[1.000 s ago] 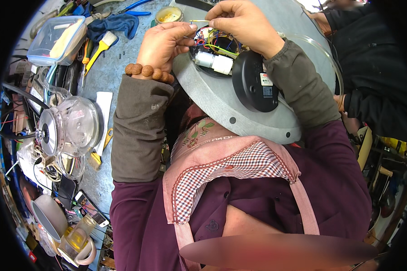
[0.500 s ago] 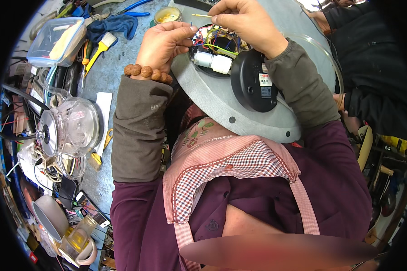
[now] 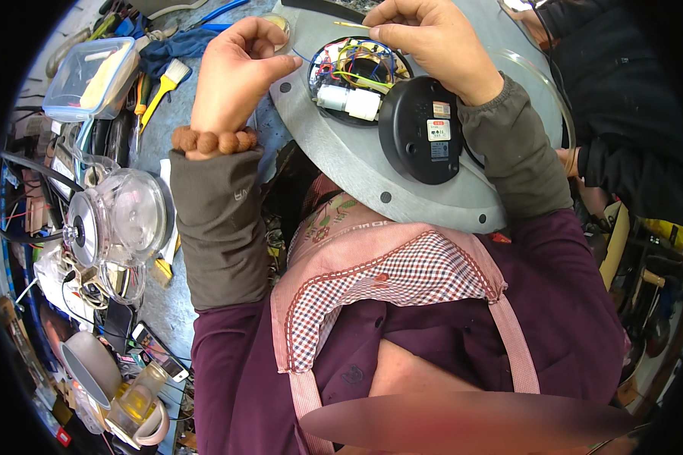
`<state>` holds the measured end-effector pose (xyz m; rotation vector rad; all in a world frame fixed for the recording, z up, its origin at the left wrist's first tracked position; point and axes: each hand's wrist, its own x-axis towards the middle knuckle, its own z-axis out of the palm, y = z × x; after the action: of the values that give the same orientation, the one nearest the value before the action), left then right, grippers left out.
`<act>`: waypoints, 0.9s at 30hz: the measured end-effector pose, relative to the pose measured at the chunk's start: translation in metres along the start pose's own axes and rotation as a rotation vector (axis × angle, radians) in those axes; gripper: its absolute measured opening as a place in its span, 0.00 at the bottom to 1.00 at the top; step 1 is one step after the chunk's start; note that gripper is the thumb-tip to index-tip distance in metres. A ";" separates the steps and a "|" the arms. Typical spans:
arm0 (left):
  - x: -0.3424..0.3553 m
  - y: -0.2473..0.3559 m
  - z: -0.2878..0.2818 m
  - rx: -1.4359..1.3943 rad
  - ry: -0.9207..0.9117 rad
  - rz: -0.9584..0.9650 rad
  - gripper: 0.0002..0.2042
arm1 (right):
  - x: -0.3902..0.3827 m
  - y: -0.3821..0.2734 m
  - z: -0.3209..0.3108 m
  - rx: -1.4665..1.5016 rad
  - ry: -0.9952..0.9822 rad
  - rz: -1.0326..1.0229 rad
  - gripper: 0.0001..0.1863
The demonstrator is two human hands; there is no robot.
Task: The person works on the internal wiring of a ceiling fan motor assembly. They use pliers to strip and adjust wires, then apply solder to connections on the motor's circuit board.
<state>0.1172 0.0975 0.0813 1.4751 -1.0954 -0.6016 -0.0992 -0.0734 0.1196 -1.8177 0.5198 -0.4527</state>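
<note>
My right hand [image 3: 436, 45] pinches a thin yellow stick-like piece [image 3: 349, 24] between thumb and fingertips, above an opened round black appliance base [image 3: 349, 80]. Coloured wires and a white cylindrical part [image 3: 349, 101] fill this base. Left of it, my left hand [image 3: 239, 72] has its thumb apart from its bent fingers, with nothing visible between them. A loose blue wire end [image 3: 301, 55] sticks out close to that thumb. Partly hidden behind the left fingers is a small round tin [image 3: 278, 23]. A black round cover with labels [image 3: 417, 130] leans beside the base.
Under the base lies a grey rounded board [image 3: 322, 144]. Leftward on the blue bench are a yellow-handled brush [image 3: 167, 85], a clear plastic box [image 3: 91, 80], a glass kettle [image 3: 133, 208], a phone [image 3: 159, 350] and a mug [image 3: 140, 421]. Another person's dark sleeve [image 3: 622, 114] is at right.
My left hand has moved left, away from the base toward the tin, and its fingers have parted. My right hand has shifted slightly right and down, still pinching the yellow piece.
</note>
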 end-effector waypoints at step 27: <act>-0.014 0.022 0.026 0.880 -0.186 0.489 0.06 | -0.001 0.008 -0.006 -0.081 0.006 -0.077 0.10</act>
<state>0.0827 0.0987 0.0933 1.7826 -1.9386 0.1367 -0.1044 -0.0793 0.1131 -1.9203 0.4790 -0.4958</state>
